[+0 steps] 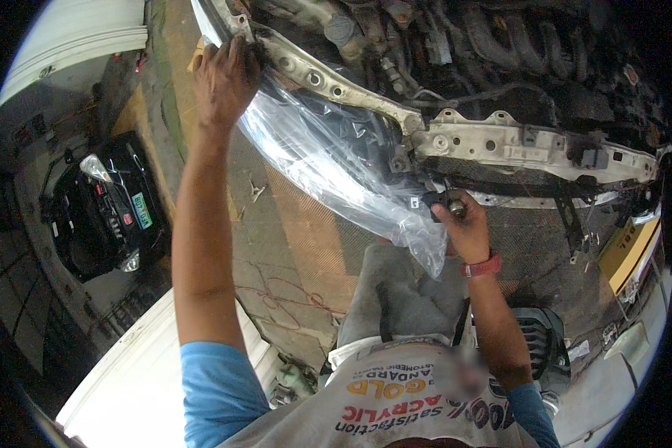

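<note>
Here's the clear-wrapped curved part, just off centre, sweeping from 11 o'clock down to 4, alongside the pale metal crossbar. My left hand sits at 11, fingers curled by its top end; whether they grip it, I can't tell. At 3, my right hand pinches a small dark fitting. The part looks light but stiff, its film slippery; best held by the solid ends, gently, since it could crack.

Dark patterned floor, orange band, parked black car
</note>
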`<move>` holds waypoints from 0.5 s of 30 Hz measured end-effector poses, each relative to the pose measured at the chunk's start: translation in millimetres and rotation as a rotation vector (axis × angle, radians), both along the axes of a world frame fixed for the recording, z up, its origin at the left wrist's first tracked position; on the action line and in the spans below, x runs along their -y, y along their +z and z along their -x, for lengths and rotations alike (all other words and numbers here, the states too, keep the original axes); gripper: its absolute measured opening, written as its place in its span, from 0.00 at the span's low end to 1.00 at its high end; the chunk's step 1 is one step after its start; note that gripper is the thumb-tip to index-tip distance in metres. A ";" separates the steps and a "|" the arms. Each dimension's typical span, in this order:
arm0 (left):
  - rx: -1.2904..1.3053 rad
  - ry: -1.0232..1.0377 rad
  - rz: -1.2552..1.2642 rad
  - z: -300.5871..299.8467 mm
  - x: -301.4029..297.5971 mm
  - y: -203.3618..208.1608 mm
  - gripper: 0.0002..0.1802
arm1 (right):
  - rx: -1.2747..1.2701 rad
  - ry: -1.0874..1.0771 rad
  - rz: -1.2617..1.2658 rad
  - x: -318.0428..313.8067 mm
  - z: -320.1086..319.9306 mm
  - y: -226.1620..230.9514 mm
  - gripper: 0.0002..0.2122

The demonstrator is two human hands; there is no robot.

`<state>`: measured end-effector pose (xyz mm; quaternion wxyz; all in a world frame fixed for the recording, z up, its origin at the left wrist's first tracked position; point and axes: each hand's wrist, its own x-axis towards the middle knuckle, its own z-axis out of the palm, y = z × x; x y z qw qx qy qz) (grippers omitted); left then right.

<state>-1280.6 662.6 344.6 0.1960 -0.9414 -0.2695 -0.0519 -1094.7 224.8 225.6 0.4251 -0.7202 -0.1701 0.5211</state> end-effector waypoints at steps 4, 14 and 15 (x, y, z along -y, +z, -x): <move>-0.284 0.029 0.011 -8.3 -10.4 4.4 0.20 | 0.018 -0.029 -0.066 -1.4 0.1 3.3 0.17; -0.159 -0.062 -0.015 6.2 -7.4 3.7 0.16 | 0.041 -0.032 -0.054 -6.0 0.2 11.4 0.14; -0.155 -0.059 -0.012 5.8 -8.6 7.2 0.16 | 0.038 -0.046 -0.065 -6.4 1.5 12.1 0.13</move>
